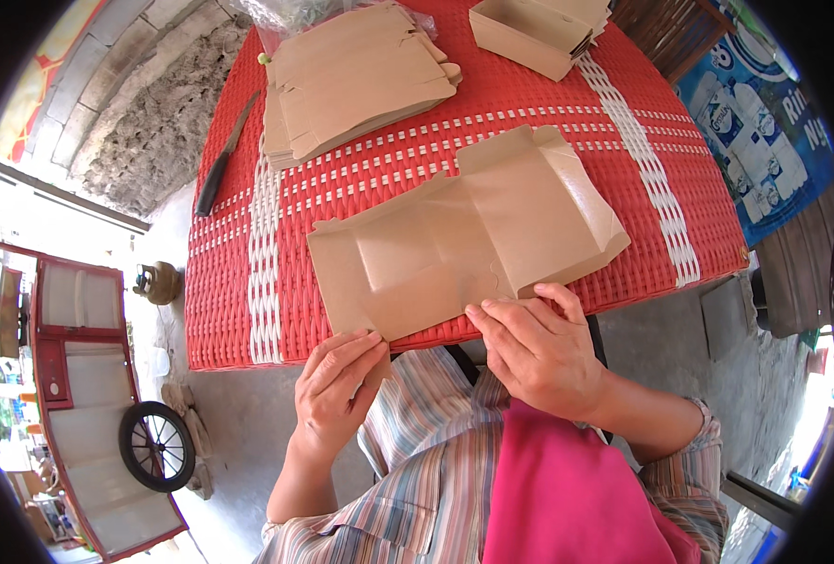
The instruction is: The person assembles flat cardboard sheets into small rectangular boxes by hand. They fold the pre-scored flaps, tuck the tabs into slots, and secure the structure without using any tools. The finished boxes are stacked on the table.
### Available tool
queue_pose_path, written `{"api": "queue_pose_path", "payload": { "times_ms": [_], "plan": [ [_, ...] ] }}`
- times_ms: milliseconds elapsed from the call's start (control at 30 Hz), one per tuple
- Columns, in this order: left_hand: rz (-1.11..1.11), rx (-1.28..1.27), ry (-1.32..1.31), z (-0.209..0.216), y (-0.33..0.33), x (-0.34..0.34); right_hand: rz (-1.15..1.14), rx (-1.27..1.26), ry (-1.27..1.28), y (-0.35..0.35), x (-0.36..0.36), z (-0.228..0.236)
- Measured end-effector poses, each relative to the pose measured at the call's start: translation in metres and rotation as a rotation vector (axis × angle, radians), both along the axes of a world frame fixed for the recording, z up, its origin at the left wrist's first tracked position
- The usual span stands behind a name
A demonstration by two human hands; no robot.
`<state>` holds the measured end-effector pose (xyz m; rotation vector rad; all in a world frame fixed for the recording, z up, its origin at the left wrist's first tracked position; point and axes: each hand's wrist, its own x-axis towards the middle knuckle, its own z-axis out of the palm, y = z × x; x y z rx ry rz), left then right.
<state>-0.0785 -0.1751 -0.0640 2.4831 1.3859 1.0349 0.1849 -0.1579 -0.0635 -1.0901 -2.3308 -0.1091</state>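
Head view. A flat brown die-cut cardboard box blank (469,240) lies in the centre of the frame on the red woven tabletop with white stripes (238,282), its near edge overhanging the tabletop's lower rim.

Left hand (337,390), lower centre-left: fingers closed in a pinch on the blank's near left corner flap. Right hand (539,352), lower centre-right: fingertips pressed onto the near edge of the blank, thumb underneath or behind; whether it grips or only presses I cannot tell for certain.

State of work, as judged: this blank has creases and slightly lifted side panels at its right end, but no wall stands upright and no corner is locked, so folding is at its start.

Done: a few erected open brown cardboard trays (535,33) sit nested at the top centre-right.
Left: a thick stack of flat brown blanks (356,80) at the top centre, clearly more than the finished ones.

Also present: a dark-handled knife (224,160) lying near the tabletop's left edge, apart from both hands.
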Motion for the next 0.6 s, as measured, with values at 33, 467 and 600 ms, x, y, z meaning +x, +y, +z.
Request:
{"api": "queue_pose_path", "payload": {
  "times_ms": [33,467,600],
  "plan": [
    [0.002,0.022,-0.054,-0.004,0.001,-0.002,0.004,-0.004,0.013,0.000,-0.001,0.000],
    [0.262,-0.064,-0.276,-0.002,-0.003,0.007,-0.001,-0.044,0.047,0.002,-0.002,0.001],
    [0.444,-0.118,-0.516,-0.009,-0.002,0.022,0.003,-0.002,0.029,0.004,-0.003,0.004]
  ]
}}
